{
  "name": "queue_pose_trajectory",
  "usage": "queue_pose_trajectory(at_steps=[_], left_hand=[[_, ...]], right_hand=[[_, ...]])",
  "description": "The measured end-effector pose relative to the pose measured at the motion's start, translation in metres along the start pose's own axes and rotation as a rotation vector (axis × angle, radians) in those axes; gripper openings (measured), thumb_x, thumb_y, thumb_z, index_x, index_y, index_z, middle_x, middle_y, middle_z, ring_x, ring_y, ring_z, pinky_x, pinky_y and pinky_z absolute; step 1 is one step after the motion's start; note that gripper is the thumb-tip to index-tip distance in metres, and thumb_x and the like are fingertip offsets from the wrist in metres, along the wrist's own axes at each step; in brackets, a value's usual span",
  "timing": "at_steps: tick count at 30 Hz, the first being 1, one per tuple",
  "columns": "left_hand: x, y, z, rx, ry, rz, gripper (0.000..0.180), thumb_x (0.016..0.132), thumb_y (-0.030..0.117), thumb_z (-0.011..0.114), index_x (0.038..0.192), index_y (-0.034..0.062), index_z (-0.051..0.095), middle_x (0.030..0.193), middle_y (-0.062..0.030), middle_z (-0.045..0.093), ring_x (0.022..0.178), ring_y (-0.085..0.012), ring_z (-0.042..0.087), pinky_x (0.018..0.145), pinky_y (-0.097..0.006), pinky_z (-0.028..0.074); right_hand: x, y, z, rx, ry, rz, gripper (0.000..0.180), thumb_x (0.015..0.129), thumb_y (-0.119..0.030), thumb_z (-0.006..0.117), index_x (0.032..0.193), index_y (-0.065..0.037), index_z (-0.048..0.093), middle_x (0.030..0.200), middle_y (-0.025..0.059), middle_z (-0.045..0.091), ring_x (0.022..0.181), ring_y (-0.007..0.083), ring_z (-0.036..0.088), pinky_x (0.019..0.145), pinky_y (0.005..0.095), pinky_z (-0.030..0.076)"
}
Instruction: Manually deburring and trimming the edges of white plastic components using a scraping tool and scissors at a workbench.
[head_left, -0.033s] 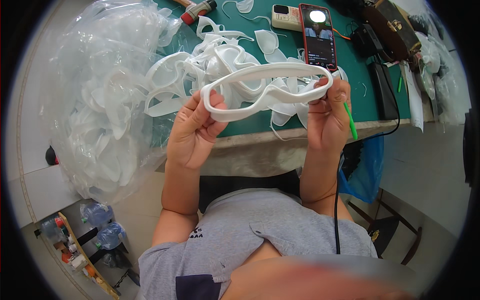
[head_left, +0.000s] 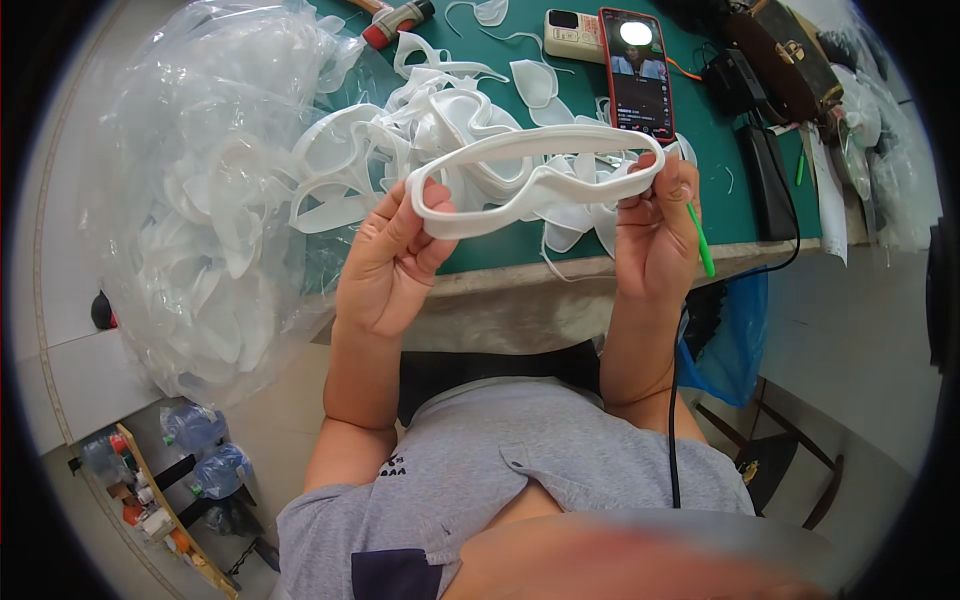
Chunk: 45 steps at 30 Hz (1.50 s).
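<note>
A white, soft-looking goggle frame [head_left: 530,138] is held up level above the near table edge, its nose notch toward me. My left hand [head_left: 385,265] pinches its left end, fingers curled inside the opening. My right hand [head_left: 655,240] grips the right end between thumb and fingers. A thin bright green pen-like tool [head_left: 705,245] also sticks out of my right hand; its tip is hidden. Behind the frame lies a heap of white goggle parts [head_left: 345,150] on the green table mat [head_left: 715,200].
At left bulges a clear plastic bag [head_left: 220,230] full of white pieces. A hammer [head_left: 397,24] lies at the back. A phone [head_left: 640,90] leans against a pale box [head_left: 572,35]. A blue bag [head_left: 735,340] hangs below the table edge, and a black cable [head_left: 674,430] runs beside my right arm.
The left end of the goggle frame has shifted very slightly right and up with my left hand. Both grips stay the same.
</note>
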<state>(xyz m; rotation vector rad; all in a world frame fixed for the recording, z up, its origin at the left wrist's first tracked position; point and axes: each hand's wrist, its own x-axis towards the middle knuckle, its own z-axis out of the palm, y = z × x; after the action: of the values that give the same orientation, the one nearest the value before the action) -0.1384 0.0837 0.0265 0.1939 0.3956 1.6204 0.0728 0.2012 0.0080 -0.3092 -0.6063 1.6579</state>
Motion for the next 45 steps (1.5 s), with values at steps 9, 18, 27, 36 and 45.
queue_pose_trajectory(at_steps=[9, 18, 27, 36, 45], left_hand=[[0.005, 0.001, -0.011, -0.109, 0.082, -0.082, 0.031, 0.097, 0.010, 0.049, 0.126, -0.0023, 0.050, 0.122, -0.0148, 0.060, 0.106, -0.0210, 0.063, 0.089, -0.032, 0.057], [0.004, -0.003, 0.003, -0.066, 0.030, -0.065, 0.035, 0.099, 0.014, 0.046, 0.128, -0.0040, 0.048, 0.122, -0.0171, 0.059, 0.109, -0.0239, 0.062, 0.094, -0.038, 0.053], [0.006, -0.012, 0.027, 0.095, -0.054, -0.030, 0.038, 0.098, 0.014, 0.045, 0.131, -0.0059, 0.043, 0.122, -0.0189, 0.059, 0.115, -0.0296, 0.058, 0.101, -0.044, 0.046], [-0.007, -0.019, 0.031, 0.653, -0.172, -0.386, 0.084, 0.070, 0.051, 0.079, 0.124, -0.0042, 0.045, 0.082, -0.0087, 0.064, 0.066, -0.0110, 0.063, 0.060, -0.020, 0.048], [-0.008, -0.028, 0.034, 0.800, -0.072, -0.287, 0.032, 0.085, 0.013, 0.070, 0.108, -0.0044, 0.058, 0.085, -0.0060, 0.064, 0.073, -0.0073, 0.059, 0.066, -0.019, 0.047]], right_hand=[[0.007, 0.010, -0.008, 0.071, 0.193, 0.095, 0.024, 0.092, -0.008, 0.059, 0.076, -0.013, 0.042, 0.086, 0.0062, 0.065, 0.090, 0.0164, 0.068, 0.077, 0.0278, 0.060], [0.006, 0.015, -0.013, 0.020, 0.130, 0.051, 0.008, 0.092, -0.009, 0.060, 0.086, -0.008, 0.054, 0.097, 0.0091, 0.066, 0.093, 0.0156, 0.066, 0.079, 0.0278, 0.057], [0.008, 0.018, -0.028, 0.017, 0.049, -0.009, 0.006, 0.092, -0.007, 0.058, 0.088, -0.007, 0.053, 0.101, 0.0142, 0.067, 0.096, 0.0180, 0.065, 0.082, 0.0276, 0.056], [-0.006, 0.013, -0.006, 0.141, -0.327, 0.218, 0.020, 0.091, -0.006, 0.057, 0.082, -0.010, 0.040, 0.070, 0.0094, 0.056, 0.064, 0.0154, 0.059, 0.055, 0.0270, 0.049], [-0.020, 0.006, 0.014, -0.211, -0.035, -0.083, 0.031, 0.089, -0.002, 0.062, 0.076, -0.012, 0.035, 0.074, 0.0067, 0.057, 0.047, 0.0064, 0.048, 0.037, 0.0184, 0.036]])
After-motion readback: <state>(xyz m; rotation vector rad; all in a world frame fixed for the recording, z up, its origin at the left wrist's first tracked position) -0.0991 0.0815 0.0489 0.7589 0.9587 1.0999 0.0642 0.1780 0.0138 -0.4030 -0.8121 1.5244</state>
